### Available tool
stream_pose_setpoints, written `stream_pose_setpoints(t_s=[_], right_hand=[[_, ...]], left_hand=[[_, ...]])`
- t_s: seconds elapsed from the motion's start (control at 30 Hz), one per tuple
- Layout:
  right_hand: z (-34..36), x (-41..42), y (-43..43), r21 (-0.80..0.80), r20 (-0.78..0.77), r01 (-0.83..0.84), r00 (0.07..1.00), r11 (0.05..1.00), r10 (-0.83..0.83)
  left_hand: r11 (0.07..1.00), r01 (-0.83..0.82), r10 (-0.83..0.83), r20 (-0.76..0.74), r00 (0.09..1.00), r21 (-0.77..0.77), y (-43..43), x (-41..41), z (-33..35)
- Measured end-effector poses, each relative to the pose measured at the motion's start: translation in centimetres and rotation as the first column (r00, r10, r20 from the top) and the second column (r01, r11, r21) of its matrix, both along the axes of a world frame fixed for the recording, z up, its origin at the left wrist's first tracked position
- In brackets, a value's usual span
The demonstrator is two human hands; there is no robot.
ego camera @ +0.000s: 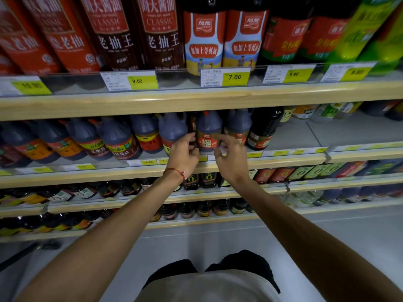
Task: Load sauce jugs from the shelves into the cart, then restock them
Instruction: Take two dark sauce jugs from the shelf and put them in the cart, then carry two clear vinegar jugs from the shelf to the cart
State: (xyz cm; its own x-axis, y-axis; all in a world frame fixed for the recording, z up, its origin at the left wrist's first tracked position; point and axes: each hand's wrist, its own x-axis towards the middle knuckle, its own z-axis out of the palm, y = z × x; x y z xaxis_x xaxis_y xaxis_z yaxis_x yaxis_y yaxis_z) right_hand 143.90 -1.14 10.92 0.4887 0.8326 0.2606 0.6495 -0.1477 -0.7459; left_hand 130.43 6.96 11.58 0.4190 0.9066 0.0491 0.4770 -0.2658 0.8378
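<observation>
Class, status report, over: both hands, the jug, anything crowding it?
Left hand and right hand flank red-label sauce jug, fingers curled at its sides; grip unclear. Jug upright on shelf. Neighbouring jugs close either side.

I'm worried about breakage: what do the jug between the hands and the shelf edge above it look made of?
Jug: likely plastic, dull and translucent, dark contents showing through, with moulded shoulders and an orange cap. Shelf edge: pale wood-grain look, matte; solid wood or laminate, I cannot tell.
</observation>
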Motion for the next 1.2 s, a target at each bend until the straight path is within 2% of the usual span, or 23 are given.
stream_pose_setpoints(t_s=[0.1, 0.23, 0.47, 0.67, 0.83, 1.07, 1.2], right_hand=[[1.8, -1.4, -1.4, -0.086, 0.154, -0.003, 0.988, 0.996, 0.017], [3.4, -3.3, -2.8, -0.125, 0.315, -0.029, 0.947, 0.992, 0.068], [3.8, -6.3, -6.1, -0.125, 0.483, -0.241, 0.833, 0.962, 0.271], [3.5, -8.6, -10.4, -0.189, 0.559, -0.407, 0.704, 0.894, 0.438], [3.5, -12.6, -13.7, -0.258, 0.581, -0.508, 0.598, 0.822, 0.552], [4.1, -21.9, -15.9, -0.277, 0.586, -0.663, 0.458, 0.696, 0.669], [4.5, -28.8, -16.2, -0.272, 0.587, -0.752, 0.365, 0.600, 0.723]], left_hand=[[0.992, 0.081, -0.063, -0.185, 0.981, 0.094, -0.4, -2.3, 1.1], [0.944, 0.228, -0.111, -0.420, 0.901, 0.240, -1.8, -5.1, 2.2], [0.862, 0.296, 0.046, -0.646, 0.762, 0.411, -7.2, -9.9, 2.8], [0.865, 0.188, 0.207, -0.672, 0.711, 0.465, -14.1, -14.5, 2.6], [0.893, 0.080, 0.269, -0.667, 0.695, 0.443, -20.9, -18.9, 2.7], [0.899, -0.185, 0.420, -0.656, 0.627, 0.398, -27.4, -27.6, 3.0], [0.868, -0.317, 0.493, -0.589, 0.640, 0.382, -30.4, -33.6, 2.9]])
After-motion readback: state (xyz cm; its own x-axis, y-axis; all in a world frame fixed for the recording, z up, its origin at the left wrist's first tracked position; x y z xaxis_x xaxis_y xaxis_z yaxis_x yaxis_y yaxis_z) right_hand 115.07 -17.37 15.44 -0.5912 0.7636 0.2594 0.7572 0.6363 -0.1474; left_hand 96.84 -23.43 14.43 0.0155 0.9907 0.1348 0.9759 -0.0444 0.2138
